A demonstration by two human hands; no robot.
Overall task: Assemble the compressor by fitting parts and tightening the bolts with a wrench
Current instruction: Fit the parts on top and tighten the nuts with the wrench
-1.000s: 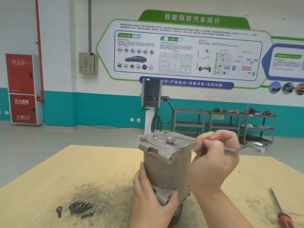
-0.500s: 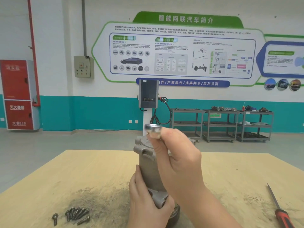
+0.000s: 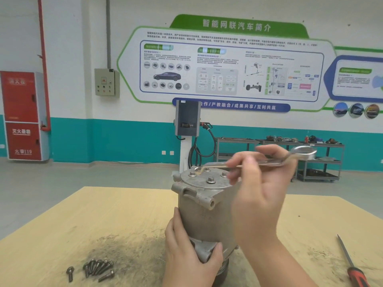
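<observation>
Gripping the compressor (image 3: pixel 204 212) low down, your left hand (image 3: pixel 190 259) steadies it upright on the worktop (image 3: pixel 83 224). Your right hand (image 3: pixel 259 195) hovers raised, fingers curled around the wrench (image 3: pixel 269 161) over the top bolts (image 3: pixel 210 180).

compressor (image 3: pixel 203 212) — 1 | wrench (image 3: pixel 269 161) — 1 | screwdriver (image 3: pixel 352 266) — 1 | hands — 2

Left hand (image 3: pixel 186 253) grips upright compressor (image 3: pixel 204 206); right hand (image 3: pixel 259 195) holds wrench (image 3: pixel 269 161) over top bolts (image 3: pixel 210 180).

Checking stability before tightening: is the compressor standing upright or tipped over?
Upright: the compressor stands on end on the table, bolted cover facing up.
</observation>
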